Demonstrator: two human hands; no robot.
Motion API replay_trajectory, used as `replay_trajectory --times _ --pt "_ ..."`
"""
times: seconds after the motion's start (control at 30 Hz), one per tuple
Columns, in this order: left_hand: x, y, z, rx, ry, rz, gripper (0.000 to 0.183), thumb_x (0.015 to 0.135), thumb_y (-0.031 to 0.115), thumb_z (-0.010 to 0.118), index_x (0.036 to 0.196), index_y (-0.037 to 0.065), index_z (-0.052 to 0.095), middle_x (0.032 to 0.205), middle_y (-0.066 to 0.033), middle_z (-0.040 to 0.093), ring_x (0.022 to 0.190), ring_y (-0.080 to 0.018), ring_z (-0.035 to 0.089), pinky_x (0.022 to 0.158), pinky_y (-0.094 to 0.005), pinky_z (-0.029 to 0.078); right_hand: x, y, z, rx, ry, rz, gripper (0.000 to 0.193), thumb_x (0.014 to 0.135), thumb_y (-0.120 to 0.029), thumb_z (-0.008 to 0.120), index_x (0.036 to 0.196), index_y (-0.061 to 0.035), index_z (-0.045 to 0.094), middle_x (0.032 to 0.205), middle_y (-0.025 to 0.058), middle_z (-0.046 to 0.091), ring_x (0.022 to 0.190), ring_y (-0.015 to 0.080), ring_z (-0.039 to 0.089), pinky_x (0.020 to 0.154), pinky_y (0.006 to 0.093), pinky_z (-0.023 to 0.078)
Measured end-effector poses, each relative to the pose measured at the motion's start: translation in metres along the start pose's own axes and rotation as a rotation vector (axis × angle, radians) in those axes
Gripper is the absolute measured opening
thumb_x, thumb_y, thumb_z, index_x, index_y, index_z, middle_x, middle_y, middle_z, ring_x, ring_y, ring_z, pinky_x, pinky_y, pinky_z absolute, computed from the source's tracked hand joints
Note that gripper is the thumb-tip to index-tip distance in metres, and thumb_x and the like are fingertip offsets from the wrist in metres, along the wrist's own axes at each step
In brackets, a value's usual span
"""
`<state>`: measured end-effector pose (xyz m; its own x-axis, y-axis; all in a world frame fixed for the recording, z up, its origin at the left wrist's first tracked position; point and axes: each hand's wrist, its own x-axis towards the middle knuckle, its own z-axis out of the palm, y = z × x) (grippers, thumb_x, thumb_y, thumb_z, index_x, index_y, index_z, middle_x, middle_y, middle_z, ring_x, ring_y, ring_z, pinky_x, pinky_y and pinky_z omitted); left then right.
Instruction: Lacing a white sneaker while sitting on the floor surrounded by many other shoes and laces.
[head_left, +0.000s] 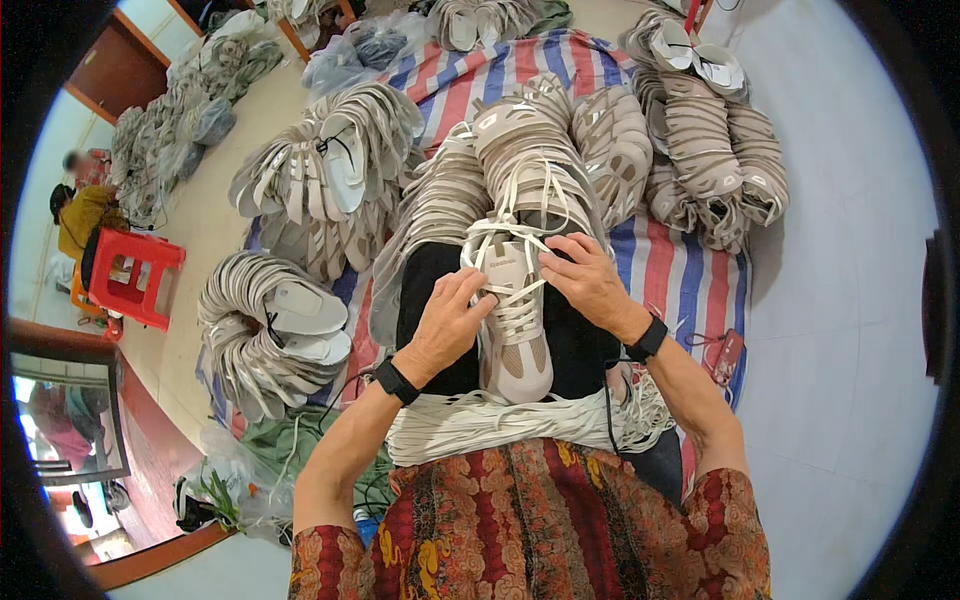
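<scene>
Between both hands, a beige shoe upper (518, 375)

The left hand (450, 318), fingers curled nearly closed, pinches the white lace (516, 324) at the upper's left edge. The right hand (588, 280), fingers bent and thumb close to the index finger, pinches it at the right edge. Just below the hands lies a bundle of pale laces (520, 427); beyond them, nested uppers (530, 135) form long rows.
</scene>
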<state>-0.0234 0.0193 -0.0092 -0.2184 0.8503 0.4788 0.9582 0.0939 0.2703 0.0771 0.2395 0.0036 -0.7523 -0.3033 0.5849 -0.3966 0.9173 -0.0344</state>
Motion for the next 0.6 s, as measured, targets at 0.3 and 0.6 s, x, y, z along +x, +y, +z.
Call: replay_trajectory --times 0.3,0.6 --pt "0.003 0.005 -0.009 -0.007 0.024 -0.034 0.03 0.062 -0.007 0.057 0.09 0.004 0.057 0.106 -0.0122 0.047 0.108 -0.0312 0.043 0.089 -0.0412 0.037 -0.001 -0.005 -0.003 0.002 -0.079 0.086 0.015 0.066 -0.008 0.058 0.08 -0.0037 0.059 0.076 0.004 0.055 0.088 0.0215 0.051 0.082 0.037 0.041" --pt "0.015 0.012 -0.012 -0.315 0.179 -0.239 0.019 0.071 -0.006 0.06 0.089 0.001 0.056 0.087 -0.0101 0.055 0.082 -0.0272 0.052 0.072 -0.0336 0.044 0.02 0.006 -0.009 -0.012 0.104 0.139 0.015 0.065 -0.007 0.06 0.081 -0.0045 0.059 0.072 0.0034 0.054 0.081 0.0216 0.051 0.077 0.0345 0.041"
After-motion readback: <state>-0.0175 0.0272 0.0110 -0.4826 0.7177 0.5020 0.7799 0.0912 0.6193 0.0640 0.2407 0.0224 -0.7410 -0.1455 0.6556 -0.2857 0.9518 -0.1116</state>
